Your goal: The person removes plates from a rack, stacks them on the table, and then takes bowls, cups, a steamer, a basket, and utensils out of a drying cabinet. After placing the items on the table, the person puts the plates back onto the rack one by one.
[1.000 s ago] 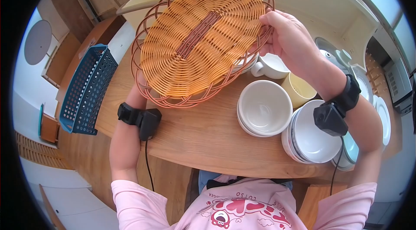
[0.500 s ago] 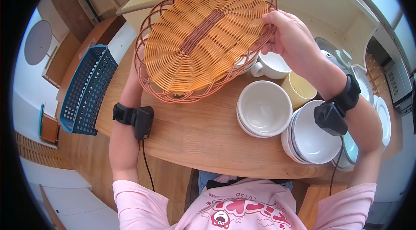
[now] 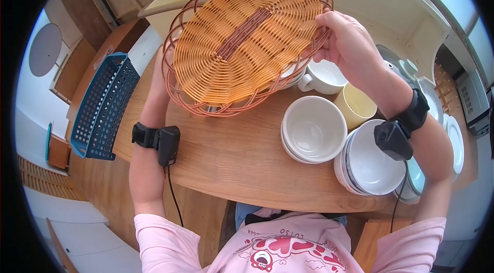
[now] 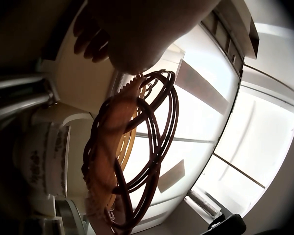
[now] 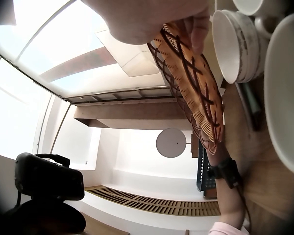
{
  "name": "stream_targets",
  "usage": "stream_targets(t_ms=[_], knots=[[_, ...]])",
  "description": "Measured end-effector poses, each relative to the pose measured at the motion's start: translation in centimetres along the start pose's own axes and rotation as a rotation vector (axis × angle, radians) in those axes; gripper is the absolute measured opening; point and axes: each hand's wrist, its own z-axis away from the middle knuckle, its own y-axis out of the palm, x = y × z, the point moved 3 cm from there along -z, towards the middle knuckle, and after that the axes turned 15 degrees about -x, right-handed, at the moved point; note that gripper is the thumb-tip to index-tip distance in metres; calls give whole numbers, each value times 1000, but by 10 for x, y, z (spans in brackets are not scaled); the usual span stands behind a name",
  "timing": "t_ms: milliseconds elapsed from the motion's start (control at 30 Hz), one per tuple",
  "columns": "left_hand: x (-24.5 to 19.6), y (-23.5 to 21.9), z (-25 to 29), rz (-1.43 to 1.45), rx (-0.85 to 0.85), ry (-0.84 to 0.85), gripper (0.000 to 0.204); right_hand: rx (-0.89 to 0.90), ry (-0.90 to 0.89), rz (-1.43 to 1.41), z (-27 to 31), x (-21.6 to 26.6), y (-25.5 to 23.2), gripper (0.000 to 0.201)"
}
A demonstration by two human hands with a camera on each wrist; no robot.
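A shallow oval wicker basket (image 3: 247, 41), orange-tan with a looped dark-brown rim, is held tilted above the wooden table. My right hand (image 3: 343, 36) grips its right rim, thumb on the inner side and fingers behind. On the opposite side my left hand (image 4: 142, 34) holds the rim with its thumb against the edge; in the head view the basket largely hides this hand. Below and right of the basket stand a white cup (image 3: 325, 76), a pale yellow cup (image 3: 356, 106) and stacked white bowls (image 3: 315, 128).
More stacked bowls (image 3: 375, 157) stand near the table's front right, with white plates (image 3: 454, 142) farther right. A blue perforated plastic basket (image 3: 103, 106) is at the left, beside the wooden table (image 3: 226, 165). A dark-handled utensil (image 5: 250, 103) lies on the table beneath the wicker basket.
Both hands have shifted the wicker basket slightly up and to the right. The left forearm has moved a little left, and a shiny object shows more below the basket's lower rim.
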Motion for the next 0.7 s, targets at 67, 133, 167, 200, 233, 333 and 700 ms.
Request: stream_targets(t_ms=[67,133,167,200,233,333,700], knots=[[-1,0,0,32,-35,-59,33,5,3,-5,-1,0,-1,25],[0,-1,1,64,-70,-118,35,-3,6,-11,-2,0,-2,25],[1,-2,1,80,-88,-148,35,-3,6,-11,-3,-1,-2,25],[2,-2,1,95,-105,-177,36,-15,5,-26,-4,-2,-3,23],[3,-5,0,95,-105,-178,36,-27,4,-41,-5,-2,-3,21],[7,-9,-1,-99,-20,-103,45,-22,2,-43,-6,-3,-5,21],[2,-8,-6,289,-40,-305,70,-32,-10,-57,-7,-1,-6,21]])
